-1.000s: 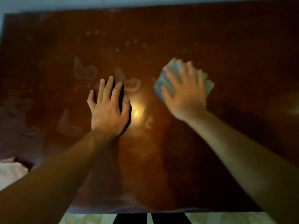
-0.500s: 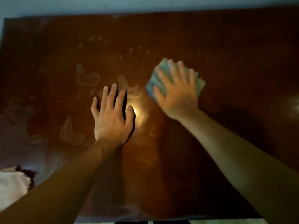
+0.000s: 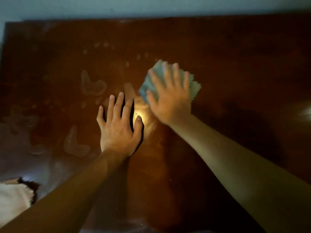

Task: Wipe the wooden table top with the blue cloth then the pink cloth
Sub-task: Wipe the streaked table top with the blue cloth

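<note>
Here, pressed flat under the spread fingers of the right hand (image 3: 170,98): blue cloth (image 3: 154,76), folded, pale, blurred, edges jutting past the fingertips and both sides of the palm. Just nearside-left, left hand (image 3: 118,130) splayed flat on the dark, smeared table (image 3: 235,64), holding nothing. Far nearside-left, pink cloth (image 3: 13,199) at the table's edge.

Left hand (image 3: 117,130) lies flat, palm down, fingers spread and straight. Right hand (image 3: 170,96), farther out, presses down flat, fingers extended.
</note>
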`<state>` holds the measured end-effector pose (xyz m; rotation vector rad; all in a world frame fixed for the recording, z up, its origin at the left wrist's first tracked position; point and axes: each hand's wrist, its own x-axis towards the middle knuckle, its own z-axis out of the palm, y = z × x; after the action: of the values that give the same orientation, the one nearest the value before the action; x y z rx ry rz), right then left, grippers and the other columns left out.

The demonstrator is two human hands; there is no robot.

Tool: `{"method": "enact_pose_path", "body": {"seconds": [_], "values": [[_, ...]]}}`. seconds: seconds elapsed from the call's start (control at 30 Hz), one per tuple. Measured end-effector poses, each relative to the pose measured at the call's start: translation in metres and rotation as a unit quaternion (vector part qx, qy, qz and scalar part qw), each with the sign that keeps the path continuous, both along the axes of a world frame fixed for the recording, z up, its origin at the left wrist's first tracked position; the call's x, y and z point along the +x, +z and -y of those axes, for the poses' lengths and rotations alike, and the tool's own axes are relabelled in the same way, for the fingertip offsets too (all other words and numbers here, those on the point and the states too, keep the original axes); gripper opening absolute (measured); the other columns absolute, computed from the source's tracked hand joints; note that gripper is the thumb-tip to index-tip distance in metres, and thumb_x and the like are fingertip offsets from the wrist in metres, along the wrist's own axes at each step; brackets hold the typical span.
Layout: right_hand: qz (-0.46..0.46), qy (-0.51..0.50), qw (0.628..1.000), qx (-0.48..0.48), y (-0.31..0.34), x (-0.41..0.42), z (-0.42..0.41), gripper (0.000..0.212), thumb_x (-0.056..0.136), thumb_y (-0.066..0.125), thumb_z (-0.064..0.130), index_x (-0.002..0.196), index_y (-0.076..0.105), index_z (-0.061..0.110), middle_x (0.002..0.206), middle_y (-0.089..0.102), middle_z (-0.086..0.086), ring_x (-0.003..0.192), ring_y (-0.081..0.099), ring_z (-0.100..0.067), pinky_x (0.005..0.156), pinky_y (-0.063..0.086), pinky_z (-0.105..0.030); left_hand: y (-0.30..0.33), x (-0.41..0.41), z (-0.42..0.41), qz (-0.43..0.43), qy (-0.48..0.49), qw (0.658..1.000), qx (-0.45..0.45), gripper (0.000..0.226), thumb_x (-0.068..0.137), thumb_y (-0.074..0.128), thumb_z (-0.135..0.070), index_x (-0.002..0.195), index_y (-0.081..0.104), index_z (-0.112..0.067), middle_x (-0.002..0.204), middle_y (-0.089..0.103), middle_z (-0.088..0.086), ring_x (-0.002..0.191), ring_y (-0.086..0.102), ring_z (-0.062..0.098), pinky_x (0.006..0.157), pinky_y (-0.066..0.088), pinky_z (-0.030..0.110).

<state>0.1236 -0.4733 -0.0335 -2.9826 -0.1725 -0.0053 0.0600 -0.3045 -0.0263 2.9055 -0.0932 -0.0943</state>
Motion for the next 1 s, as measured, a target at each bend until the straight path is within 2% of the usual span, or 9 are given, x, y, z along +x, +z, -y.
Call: {"method": "enact_pose_path", "body": {"seconds": [0.07, 0.13, 0.23, 0.4, 0.63, 0.73, 0.87, 0.93, 1.0], "values": [[0.012, 0.093, 0.995, 0.018, -0.002, -0.017, -0.017, 0.057, 0.104, 0.034, 0.052, 0.156, 0.041, 0.029, 0.165, 0.031, -0.013, 0.154, 0.022, -0.037, 0.123, 0.014, -0.06, 0.0, 0.0, 0.0, -0.001, -0.004, 1.0, 0.011, 0.065, 0.098, 0.025, -0.051, 0.152, 0.035, -0.015, 0.164, 0.024, 0.007, 0.154, 0.011, 0.026, 0.12, 0.008, 0.057], [0.01, 0.134, 0.991, 0.023, -0.003, -0.019, -0.014, 0.055, 0.104, 0.035, 0.051, 0.154, 0.043, 0.03, 0.164, 0.033, -0.011, 0.154, 0.024, -0.035, 0.123, 0.016, -0.058, 0.0, 0.0, -0.001, 0.0, -0.006, 1.0, 0.013, 0.065, 0.099, 0.024, -0.05, 0.152, 0.035, -0.015, 0.164, 0.025, 0.007, 0.154, 0.011, 0.026, 0.12, 0.009, 0.057], [0.005, 0.113, 0.994, 0.007, -0.002, 0.012, -0.003, 0.057, 0.103, 0.033, 0.054, 0.156, 0.039, 0.034, 0.167, 0.028, -0.008, 0.155, 0.02, -0.032, 0.125, 0.012, -0.055, -0.001, 0.0, 0.0, 0.008, -0.001, 1.0, 0.007, 0.062, 0.099, 0.027, -0.049, 0.151, 0.037, -0.016, 0.163, 0.027, 0.007, 0.153, 0.013, 0.026, 0.119, 0.009, 0.057], [-0.054, 0.018, 0.998, -0.012, 0.001, 0.083, -0.008, 0.064, 0.102, 0.022, 0.055, 0.161, 0.017, 0.034, 0.171, 0.009, -0.01, 0.157, 0.003, -0.034, 0.125, -0.001, -0.056, 0.0, 0.0, 0.001, 0.004, 0.001, 1.0, -0.001, 0.061, 0.1, 0.026, -0.05, 0.151, 0.037, -0.018, 0.163, 0.026, 0.006, 0.154, 0.012, 0.026, 0.12, 0.007, 0.055], [-0.035, 0.181, 0.983, -0.013, 0.001, 0.053, -0.021, 0.06, 0.103, 0.021, 0.051, 0.16, 0.027, 0.032, 0.169, 0.019, -0.009, 0.156, 0.013, -0.034, 0.125, 0.008, -0.058, -0.001, 0.001, -0.001, -0.002, -0.006, 1.0, 0.003, 0.061, 0.101, 0.03, -0.048, 0.152, 0.035, -0.015, 0.164, 0.023, 0.007, 0.154, 0.009, 0.025, 0.121, 0.007, 0.056], [-0.047, 0.141, 0.989, -0.015, 0.001, 0.08, -0.028, 0.061, 0.103, 0.018, 0.054, 0.16, 0.021, 0.036, 0.171, 0.014, -0.006, 0.157, 0.008, -0.03, 0.126, 0.003, -0.054, -0.002, 0.001, -0.001, 0.003, -0.007, 1.0, 0.005, 0.06, 0.101, 0.03, -0.048, 0.15, 0.038, -0.015, 0.163, 0.027, 0.009, 0.153, 0.014, 0.028, 0.12, 0.011, 0.058], [-0.053, 0.062, 0.996, -0.022, 0.0, 0.123, -0.065, 0.063, 0.102, 0.012, 0.054, 0.162, 0.011, 0.035, 0.172, 0.006, -0.007, 0.158, 0.0, -0.033, 0.124, -0.003, -0.057, -0.002, 0.002, -0.003, -0.003, -0.01, 1.0, 0.01, 0.06, 0.099, 0.032, -0.05, 0.149, 0.036, -0.017, 0.163, 0.027, 0.008, 0.153, 0.014, 0.028, 0.12, 0.011, 0.058], [-0.056, 0.076, 0.995, -0.012, 0.001, 0.128, -0.097, 0.062, 0.103, 0.014, 0.053, 0.162, 0.011, 0.035, 0.172, 0.003, -0.008, 0.157, -0.002, -0.035, 0.124, -0.005, -0.058, -0.001, 0.003, -0.003, -0.008, -0.011, 1.0, 0.005, 0.06, 0.098, 0.033, -0.05, 0.149, 0.036, -0.017, 0.163, 0.027, 0.007, 0.154, 0.012, 0.028, 0.121, 0.008, 0.056], [-0.06, 0.147, 0.987, 0.006, 0.004, 0.119, -0.133, 0.059, 0.105, 0.017, 0.052, 0.162, 0.012, 0.036, 0.172, 0.002, -0.006, 0.157, -0.004, -0.034, 0.125, -0.005, -0.058, -0.001, 0.003, -0.005, -0.022, -0.011, 1.0, 0.004, 0.061, 0.098, 0.033, -0.05, 0.15, 0.036, -0.018, 0.161, 0.03, 0.007, 0.153, 0.013, 0.028, 0.122, 0.002, 0.053]]}}
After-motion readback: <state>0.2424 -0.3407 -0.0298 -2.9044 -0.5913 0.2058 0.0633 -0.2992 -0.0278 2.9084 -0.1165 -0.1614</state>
